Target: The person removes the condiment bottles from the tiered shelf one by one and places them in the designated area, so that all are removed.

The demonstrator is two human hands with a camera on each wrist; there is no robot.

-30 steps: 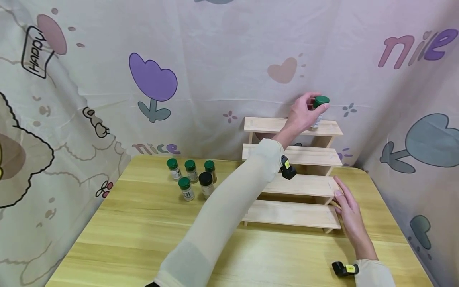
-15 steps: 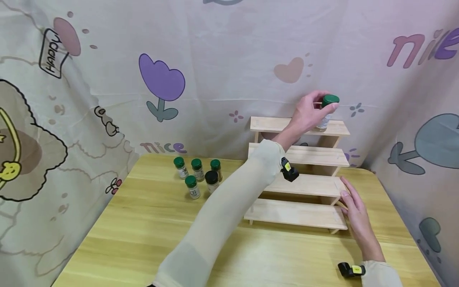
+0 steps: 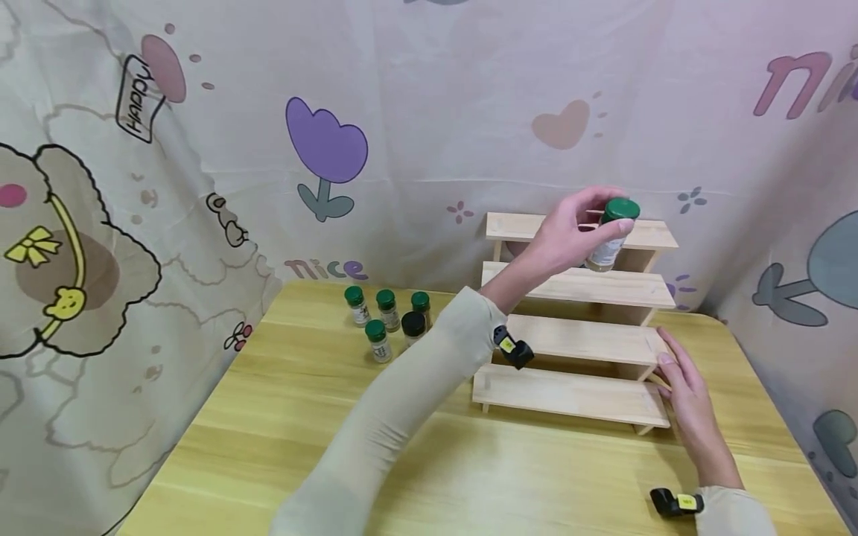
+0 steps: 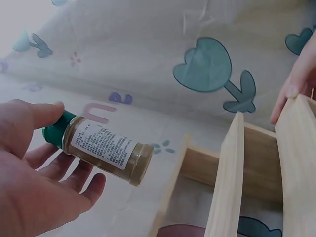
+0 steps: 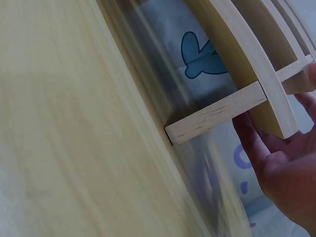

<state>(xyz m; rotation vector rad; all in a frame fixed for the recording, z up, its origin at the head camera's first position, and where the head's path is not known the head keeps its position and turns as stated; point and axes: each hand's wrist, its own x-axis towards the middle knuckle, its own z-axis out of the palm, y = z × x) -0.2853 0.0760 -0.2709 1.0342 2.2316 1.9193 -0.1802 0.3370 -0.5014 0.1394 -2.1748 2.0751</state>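
My left hand point(image 3: 570, 231) pinches a green-capped spice jar point(image 4: 106, 145) by its cap, thumb on one side and fingers on the other. Brown powder shows through the jar, beside a white printed label. In the head view the jar overlaps the upper two steps of a four-tier wooden display shelf point(image 3: 570, 391); the left wrist view has it tilted, apart from the wood. At the shelf's right end, my right hand point(image 3: 693, 406) grips the side, its thumb and fingers about the end of a step point(image 5: 281, 111).
Left of the shelf, several green-capped jars point(image 3: 378, 346) and one black-capped jar point(image 3: 413, 327) stand grouped on the wooden table point(image 3: 268, 447). A printed cloth point(image 3: 415, 112) hangs behind the table and along its sides.
My left hand has brought the spice jar off the top step, forward and lower, in front of the upper steps. My right hand stays at the shelf. The head view has turned left.
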